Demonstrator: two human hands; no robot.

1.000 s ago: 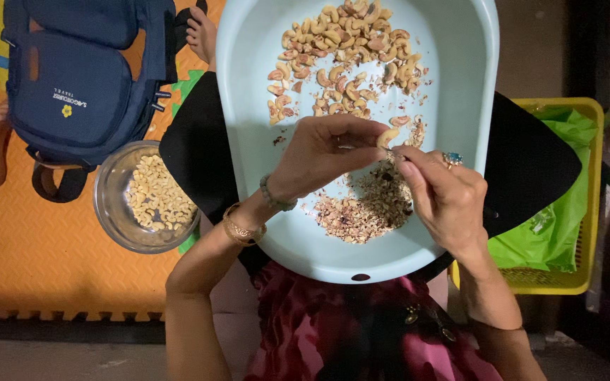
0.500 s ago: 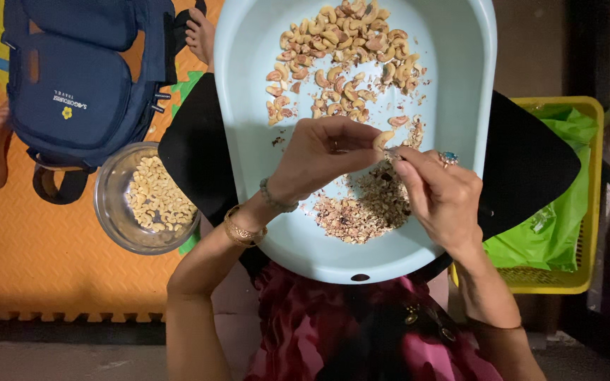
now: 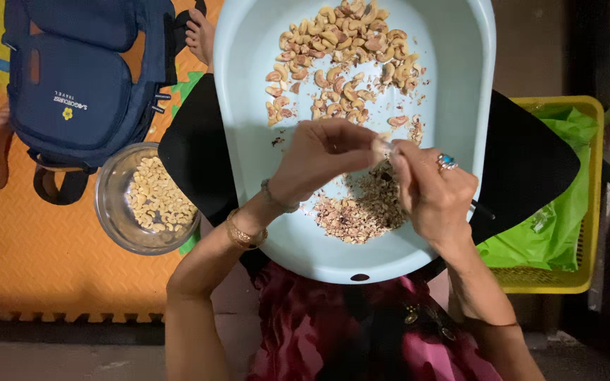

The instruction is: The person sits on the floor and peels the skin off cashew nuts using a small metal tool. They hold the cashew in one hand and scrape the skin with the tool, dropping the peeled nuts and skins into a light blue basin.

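We note nuts (image 3: 340, 56) at the tub's (image 3: 248, 85) far end, husks (image 3: 354, 212) at its near end; bowl (image 3: 146, 197) left, basket (image 3: 573, 190) right.

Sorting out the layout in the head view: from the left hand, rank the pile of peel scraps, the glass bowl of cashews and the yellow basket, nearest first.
1. Pile of peel scraps, just below the left hand, in the tub.
2. Glass bowl of cashews, on the mat to the left.
3. Yellow basket, far right.

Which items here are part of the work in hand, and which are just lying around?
In use:
left hand and right hand, pinching one cashew between them
pale blue tub
unpeeled cashews
skin scraps
glass bowl of peeled cashews

Lying about:
blue backpack
yellow basket
green bag
orange mat
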